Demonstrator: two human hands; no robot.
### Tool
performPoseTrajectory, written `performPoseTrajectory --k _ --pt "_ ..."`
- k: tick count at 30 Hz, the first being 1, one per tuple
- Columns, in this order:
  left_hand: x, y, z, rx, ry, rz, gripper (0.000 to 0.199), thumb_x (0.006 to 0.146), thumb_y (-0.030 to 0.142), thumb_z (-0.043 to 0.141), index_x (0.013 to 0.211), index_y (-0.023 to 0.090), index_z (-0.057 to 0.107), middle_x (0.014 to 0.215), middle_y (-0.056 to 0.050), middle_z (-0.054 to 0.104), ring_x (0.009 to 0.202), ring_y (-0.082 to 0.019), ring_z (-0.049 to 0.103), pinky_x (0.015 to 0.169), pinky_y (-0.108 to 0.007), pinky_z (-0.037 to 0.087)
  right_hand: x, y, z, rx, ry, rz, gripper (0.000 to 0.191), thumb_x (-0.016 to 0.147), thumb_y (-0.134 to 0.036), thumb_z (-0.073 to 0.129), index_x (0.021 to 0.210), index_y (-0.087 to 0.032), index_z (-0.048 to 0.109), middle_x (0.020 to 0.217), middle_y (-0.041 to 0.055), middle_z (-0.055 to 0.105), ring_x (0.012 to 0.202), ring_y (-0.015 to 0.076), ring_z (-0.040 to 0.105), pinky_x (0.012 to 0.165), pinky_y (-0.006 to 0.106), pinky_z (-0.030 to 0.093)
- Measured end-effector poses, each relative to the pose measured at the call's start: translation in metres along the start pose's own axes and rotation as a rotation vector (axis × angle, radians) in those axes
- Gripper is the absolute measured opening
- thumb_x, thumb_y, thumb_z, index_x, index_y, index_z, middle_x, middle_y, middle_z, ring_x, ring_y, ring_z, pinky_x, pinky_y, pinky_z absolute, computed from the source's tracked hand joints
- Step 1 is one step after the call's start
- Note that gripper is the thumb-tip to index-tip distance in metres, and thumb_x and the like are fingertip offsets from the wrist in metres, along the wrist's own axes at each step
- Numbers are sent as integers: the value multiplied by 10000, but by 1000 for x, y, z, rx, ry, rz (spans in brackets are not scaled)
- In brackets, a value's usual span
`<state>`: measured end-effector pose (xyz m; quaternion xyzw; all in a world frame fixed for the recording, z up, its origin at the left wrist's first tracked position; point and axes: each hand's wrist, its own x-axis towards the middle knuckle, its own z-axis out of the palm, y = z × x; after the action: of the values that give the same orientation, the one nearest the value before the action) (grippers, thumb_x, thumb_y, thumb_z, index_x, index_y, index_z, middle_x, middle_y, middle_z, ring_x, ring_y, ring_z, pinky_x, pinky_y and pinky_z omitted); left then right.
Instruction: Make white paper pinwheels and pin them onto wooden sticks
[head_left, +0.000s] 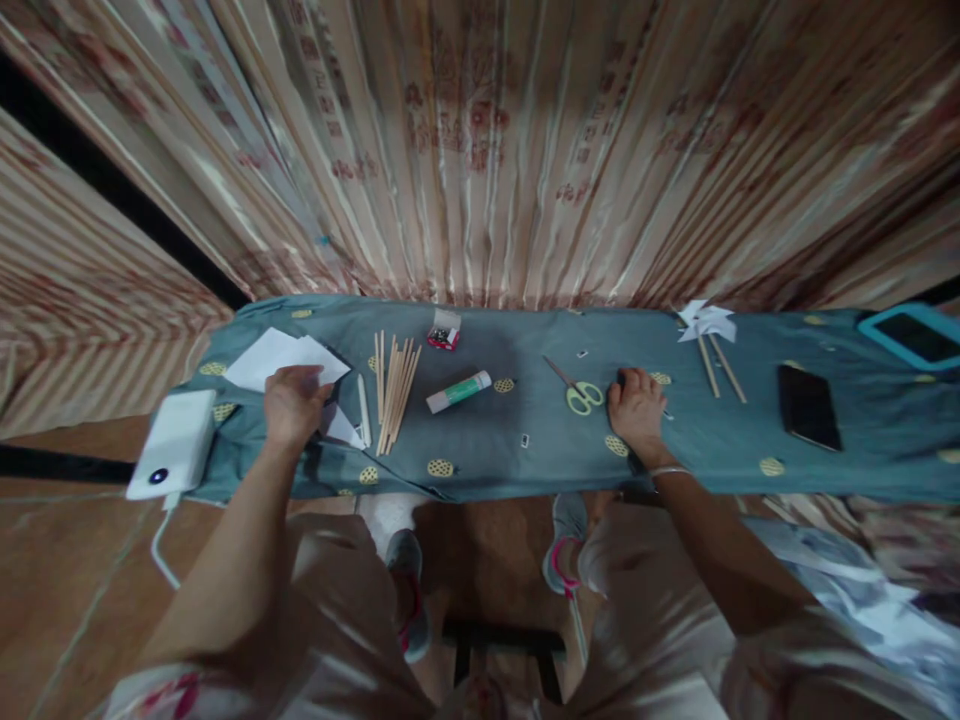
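My left hand point(292, 405) is at the white sheets of paper point(262, 355) on the left of the cloth-covered table, its fingers bent together on the near edge of the paper. Below it a folded white piece of paper point(343, 428) lies partly hidden. My right hand point(636, 405) rests on the cloth with nothing visible in it, fingers slightly apart. Just left of that hand lie green-handled scissors point(583, 396), their blades pointing up and left. Between the hands are a glue stick point(459, 392), several wooden sticks point(397, 400), a white pen-like stick point(364, 408) and a small red open box point(444, 332).
Two white paper pinwheels point(706, 322) on sticks lie right of my right hand. Farther right are a black phone point(810, 407) and a blue-framed device point(915, 335). A white power bank point(174, 443) with a cable sits at the left end. A curtain point(480, 160) hangs behind the table point(510, 470).
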<state>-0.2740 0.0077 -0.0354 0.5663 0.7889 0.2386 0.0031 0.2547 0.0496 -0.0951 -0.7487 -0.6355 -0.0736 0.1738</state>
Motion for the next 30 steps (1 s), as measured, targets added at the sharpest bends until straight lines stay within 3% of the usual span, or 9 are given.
performPoseTrajectory --k 8,15,19,22,26,30 --pt "1 9 -6 168 -52 10 603 832 467 339 1116 81 705 1191 -206 681 1109 -360 622 946 -456 489 5 -5 -2 -1 -29 49 435 952 -292 360 1303 -114 545 1409 182 538 1236 323 464 984 464 398" --pt "5 19 -14 428 -117 -122 646 841 489 223 1194 187 672 1049 -173 738 975 -363 677 791 -433 520 7 -7 -7 39 -95 59 446 968 -297 356 1343 -111 509 1445 185 503 1285 328 422 1031 464 358" --pt "6 18 -15 469 -82 -118 643 839 479 183 1149 212 680 1005 -160 741 981 -354 670 771 -426 522 7 -8 -10 86 -87 59 438 966 -284 353 1331 -102 513 1449 193 494 1285 335 411 1036 478 340" --pt "7 14 -14 431 -56 -99 718 847 527 126 1166 200 680 1087 -174 725 1058 -366 648 830 -460 510 7 -8 -10 94 -84 59 432 965 -288 352 1325 -112 515 1443 188 502 1273 335 413 1024 476 346" --pt "13 6 -12 392 -86 -134 696 833 566 158 1181 253 673 1117 -145 724 1111 -377 623 877 -509 482 9 -7 -9 93 -87 61 434 968 -293 347 1327 -113 509 1457 184 489 1280 336 404 1032 479 338" --pt "22 2 -10 408 -95 -211 616 798 518 267 1096 217 714 1024 -156 746 1050 -376 643 864 -495 472 9 -6 -8 77 -108 61 451 970 -297 344 1352 -108 489 1471 172 477 1298 338 395 1045 473 327"
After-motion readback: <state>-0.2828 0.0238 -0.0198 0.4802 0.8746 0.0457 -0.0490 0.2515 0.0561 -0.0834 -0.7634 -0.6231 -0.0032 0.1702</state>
